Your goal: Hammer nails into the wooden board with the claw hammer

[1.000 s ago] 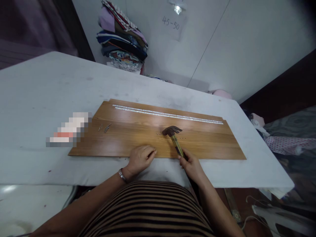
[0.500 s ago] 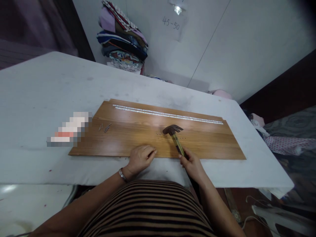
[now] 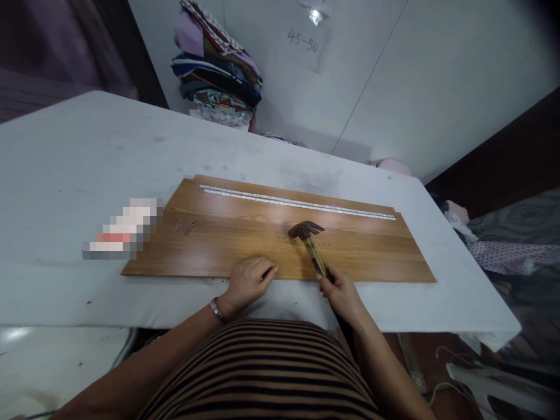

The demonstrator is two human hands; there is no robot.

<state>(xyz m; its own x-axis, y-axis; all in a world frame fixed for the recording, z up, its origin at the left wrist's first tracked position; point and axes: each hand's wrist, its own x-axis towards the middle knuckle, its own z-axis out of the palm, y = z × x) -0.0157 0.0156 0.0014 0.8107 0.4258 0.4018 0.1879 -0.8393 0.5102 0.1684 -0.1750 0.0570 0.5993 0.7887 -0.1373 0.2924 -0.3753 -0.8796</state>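
A long wooden board (image 3: 227,245) lies on the white table (image 3: 65,175). My right hand (image 3: 341,291) is closed round the yellow handle of a claw hammer (image 3: 311,244); its dark head rests low over a row of small holes near the board's middle. My left hand (image 3: 249,281) lies on the board's near edge with the fingers curled under, pressing it down; nothing shows in it. A thin metal strip (image 3: 297,203) runs along the board's far side. Two or three loose nails (image 3: 186,226) lie at the board's left end.
A blurred whitish and red object (image 3: 122,230) sits on the table left of the board. Folded fabrics (image 3: 216,70) are stacked against the white wall behind. Cloth and clutter (image 3: 503,251) lie on the floor to the right, beyond the table edge.
The hammer head shifted slightly to the right and up off the board between the earliest frame and now. My left hand has stayed put.
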